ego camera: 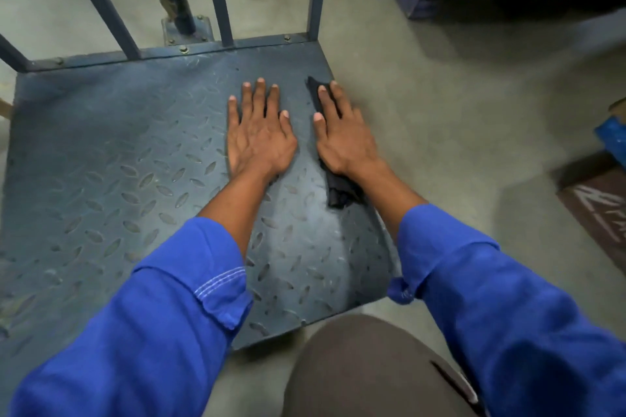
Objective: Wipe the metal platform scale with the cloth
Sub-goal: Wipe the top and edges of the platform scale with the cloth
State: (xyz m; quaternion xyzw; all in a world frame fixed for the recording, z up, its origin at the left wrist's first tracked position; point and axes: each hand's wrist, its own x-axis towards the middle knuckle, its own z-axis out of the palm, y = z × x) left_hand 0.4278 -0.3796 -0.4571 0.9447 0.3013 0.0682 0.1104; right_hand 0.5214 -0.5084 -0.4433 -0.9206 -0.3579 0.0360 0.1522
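1. The metal platform scale (118, 145) fills the left and centre of the frame. The dark cloth (338, 195) lies along its right edge, centre right, under the right hand (345, 142).
2. That hand's fingers (326, 101) are straight and slightly apart, pressing the cloth flat rather than gripping it. Keep this even pressure so the whole cloth drags, not one corner.
3. The left hand (259, 139) rests bare on the plate just beside it, fingers spread and holding nothing. It seems to be a brace, so shift it before wiping there.
4. The raised tread probably traps grime. Use overlapping strokes leftward across the frame, toward the dusty lower left.
5. Tuck in the cloth's trailing end below the wrist so it does not snag the plate edge.
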